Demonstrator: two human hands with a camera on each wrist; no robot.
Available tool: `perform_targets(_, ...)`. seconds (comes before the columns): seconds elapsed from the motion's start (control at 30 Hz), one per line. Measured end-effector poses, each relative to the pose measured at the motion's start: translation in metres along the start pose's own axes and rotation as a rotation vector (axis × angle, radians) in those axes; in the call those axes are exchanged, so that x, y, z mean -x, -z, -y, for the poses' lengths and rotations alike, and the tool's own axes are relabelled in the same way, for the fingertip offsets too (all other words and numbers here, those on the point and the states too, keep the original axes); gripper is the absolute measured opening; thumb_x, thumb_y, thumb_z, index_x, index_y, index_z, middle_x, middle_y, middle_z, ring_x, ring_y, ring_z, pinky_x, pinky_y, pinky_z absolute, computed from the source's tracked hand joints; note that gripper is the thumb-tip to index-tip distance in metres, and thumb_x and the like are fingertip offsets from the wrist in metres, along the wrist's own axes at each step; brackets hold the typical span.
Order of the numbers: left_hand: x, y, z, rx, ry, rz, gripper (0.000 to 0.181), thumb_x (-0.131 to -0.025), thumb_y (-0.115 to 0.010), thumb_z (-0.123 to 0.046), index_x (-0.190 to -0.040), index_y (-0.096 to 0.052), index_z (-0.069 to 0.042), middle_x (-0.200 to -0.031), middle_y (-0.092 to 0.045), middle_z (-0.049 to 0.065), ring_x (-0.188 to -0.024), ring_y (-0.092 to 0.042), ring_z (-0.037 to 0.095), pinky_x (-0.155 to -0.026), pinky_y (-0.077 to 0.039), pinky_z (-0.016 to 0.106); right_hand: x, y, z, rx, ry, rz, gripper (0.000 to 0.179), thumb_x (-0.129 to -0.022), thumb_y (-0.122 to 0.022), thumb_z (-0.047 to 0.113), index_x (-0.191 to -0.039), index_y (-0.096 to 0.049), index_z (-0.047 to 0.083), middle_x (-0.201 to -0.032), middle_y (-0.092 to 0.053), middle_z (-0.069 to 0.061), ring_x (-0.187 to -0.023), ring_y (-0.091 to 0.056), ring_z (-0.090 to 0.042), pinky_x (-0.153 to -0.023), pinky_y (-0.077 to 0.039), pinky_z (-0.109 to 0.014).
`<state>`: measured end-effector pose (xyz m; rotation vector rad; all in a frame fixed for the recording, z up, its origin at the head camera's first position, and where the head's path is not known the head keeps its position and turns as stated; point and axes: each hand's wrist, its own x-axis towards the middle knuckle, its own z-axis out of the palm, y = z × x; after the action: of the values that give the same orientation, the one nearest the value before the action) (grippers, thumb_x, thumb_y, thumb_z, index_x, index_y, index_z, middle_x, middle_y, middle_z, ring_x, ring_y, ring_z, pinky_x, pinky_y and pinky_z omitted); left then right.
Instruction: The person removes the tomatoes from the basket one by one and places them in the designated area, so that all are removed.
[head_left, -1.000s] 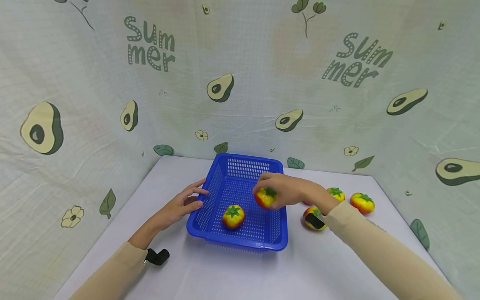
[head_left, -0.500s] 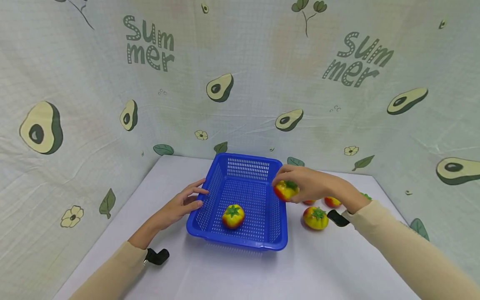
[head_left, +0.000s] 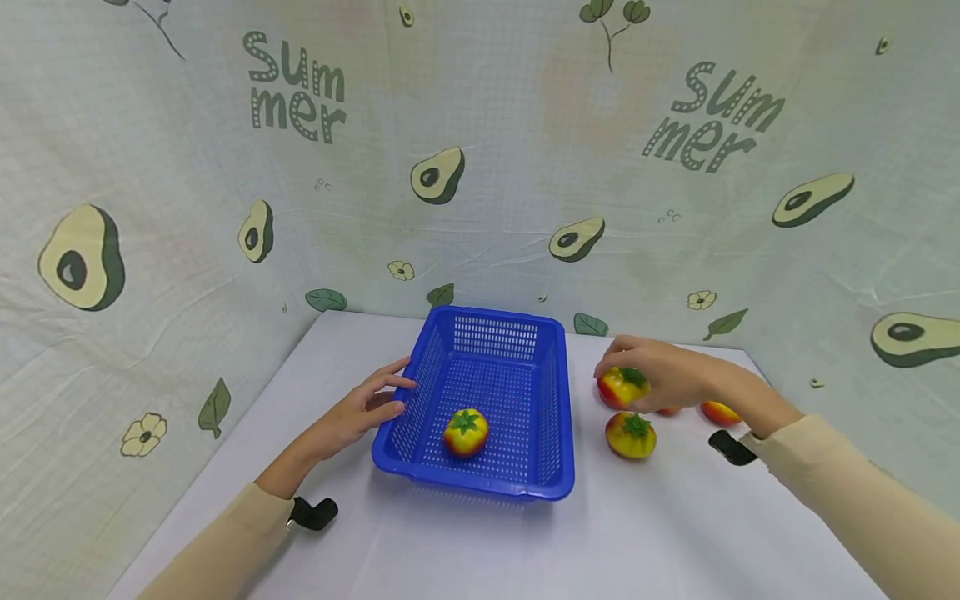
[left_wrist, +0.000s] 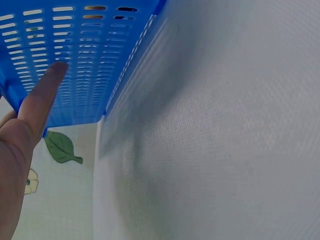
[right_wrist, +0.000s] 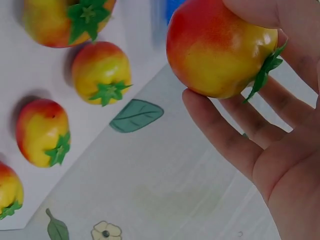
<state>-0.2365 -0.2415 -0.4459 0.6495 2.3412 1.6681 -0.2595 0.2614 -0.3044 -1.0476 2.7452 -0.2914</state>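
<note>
In the head view my right hand (head_left: 663,373) holds a red-and-yellow tomato (head_left: 617,389) with a green leafy top, to the right of the blue basket (head_left: 472,484). The right wrist view shows this tomato (right_wrist: 215,55) between thumb and fingers. Another tomato (head_left: 466,434) sits inside the basket, near its front left. My left hand (head_left: 352,419) rests at the basket's left rim, fingertips just over the edge. One straight finger (left_wrist: 42,100) lies against the slotted outer wall in the left wrist view. The other left fingers are mostly hidden there.
On the white table (head_left: 637,533), right of the basket, lies a tomato (head_left: 631,436); others behind it, such as one (head_left: 720,412), are partly covered by my right arm. The right wrist view shows several, including one tomato (right_wrist: 101,72). A printed cloth (head_left: 495,125) surrounds the table.
My right hand has moved right with its tomato, from above the basket to over the table near the other tomatoes. My left hand and the basket have stayed in place.
</note>
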Motion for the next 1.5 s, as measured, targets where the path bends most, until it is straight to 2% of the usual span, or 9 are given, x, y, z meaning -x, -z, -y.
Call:
perform_targets(0.23,0.001,0.000,-0.001,0.021,-0.011,0.005,0.043,-0.109,-0.061,-0.022,-0.150,-0.054,-0.009,-0.179,-0.012,0.007,-0.151,-0.036,0.053,-0.116,-0.045,0.061,0.019,-0.010,-0.021,0.014,-0.018,-0.002,0.052,-0.082,-0.091,0.012,-0.130,-0.074,0.022,-0.134,-0.062,-0.005,-0.123,-0.061,-0.031,-0.094,-0.062,-0.047)
perform_targets(0.37,0.001,0.000,0.000,0.022,-0.012,0.009,0.043,-0.110,-0.061,-0.022,-0.150,-0.054,-0.009,-0.179,-0.011,0.007,-0.150,-0.037,0.053,-0.115,-0.047,0.058,0.028,-0.016,-0.035,0.003,-0.022,-0.005,0.052,-0.082,-0.091,0.014,-0.131,-0.074,0.021,-0.132,-0.062,-0.004,-0.121,-0.061,-0.030,-0.095,-0.062,-0.048)
perform_targets(0.6,0.001,-0.001,-0.001,0.023,-0.012,0.010,0.043,-0.109,-0.061,-0.022,-0.149,-0.055,-0.010,-0.179,-0.012,0.007,-0.149,-0.040,0.052,-0.113,-0.050,0.055,0.043,-0.024,-0.053,-0.024,-0.056,-0.020,0.053,-0.083,-0.090,0.012,-0.131,-0.073,0.027,-0.131,-0.063,-0.002,-0.119,-0.061,-0.026,-0.094,-0.062,-0.045)
perform_targets(0.9,0.001,-0.002,-0.002,0.026,-0.003,0.007,0.042,-0.109,-0.062,-0.022,-0.149,-0.055,-0.011,-0.179,-0.012,0.006,-0.149,-0.040,0.051,-0.113,-0.050,0.054,0.056,-0.035,-0.071,-0.034,-0.043,-0.034,0.052,-0.083,-0.091,0.014,-0.129,-0.072,0.028,-0.129,-0.064,-0.003,-0.115,-0.061,-0.025,-0.090,-0.063,-0.039)
perform_targets(1.13,0.001,-0.002,-0.001,0.014,0.001,0.002,0.043,-0.109,-0.062,-0.023,-0.150,-0.055,-0.010,-0.179,-0.012,0.006,-0.149,-0.038,0.052,-0.114,-0.049,0.057,0.062,-0.046,-0.080,-0.072,-0.098,0.010,0.051,-0.083,-0.091,0.018,-0.129,-0.071,0.027,-0.135,-0.062,-0.011,-0.120,-0.059,-0.032,-0.092,-0.063,-0.047)
perform_targets(1.27,0.001,-0.002,-0.001,0.007,0.005,-0.003,0.043,-0.109,-0.062,-0.024,-0.150,-0.055,-0.011,-0.179,-0.012,0.006,-0.150,-0.037,0.053,-0.114,-0.048,0.058,0.065,-0.050,-0.082,-0.093,-0.109,0.018,0.051,-0.083,-0.091,0.017,-0.129,-0.071,0.027,-0.137,-0.061,-0.014,-0.122,-0.058,-0.036,-0.093,-0.062,-0.051)
perform_targets(1.5,0.001,-0.002,-0.002,-0.003,-0.003,-0.007,0.043,-0.109,-0.063,-0.024,-0.149,-0.056,-0.011,-0.179,-0.013,0.006,-0.151,-0.036,0.053,-0.115,-0.046,0.060,0.069,-0.060,-0.085,-0.096,-0.129,0.025,0.050,-0.082,-0.091,0.015,-0.128,-0.071,0.022,-0.138,-0.062,-0.016,-0.125,-0.058,-0.043,-0.097,-0.057,-0.064)
